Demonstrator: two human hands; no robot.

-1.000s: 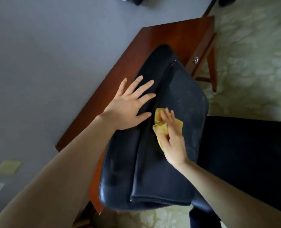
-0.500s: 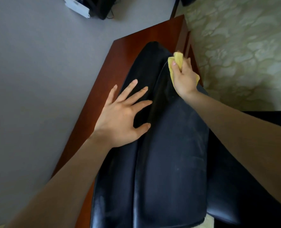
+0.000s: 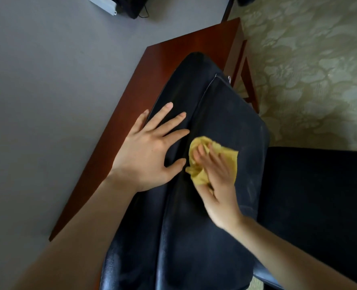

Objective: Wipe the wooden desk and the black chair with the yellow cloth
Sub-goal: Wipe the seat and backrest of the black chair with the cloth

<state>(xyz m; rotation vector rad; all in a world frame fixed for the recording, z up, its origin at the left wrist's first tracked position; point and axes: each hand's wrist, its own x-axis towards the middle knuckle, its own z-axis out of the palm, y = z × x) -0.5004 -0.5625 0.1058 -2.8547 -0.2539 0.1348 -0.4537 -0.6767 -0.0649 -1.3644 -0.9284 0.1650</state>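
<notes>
left hand (image 3: 150,149) spread flat on chair (image 3: 225,114) back | right hand (image 3: 218,176), fairly flat but blurred, presses cloth (image 3: 228,156) on chair | chair back at worktop (image 3: 173,53) edge

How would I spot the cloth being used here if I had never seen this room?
Find the big black chair back in front of the reddish wooden desk. Near its middle, two hands rest on the dark padding; the cloth is bunched under the right hand, beside the flat left hand. It is the only bright yellow thing on all that black.
</notes>
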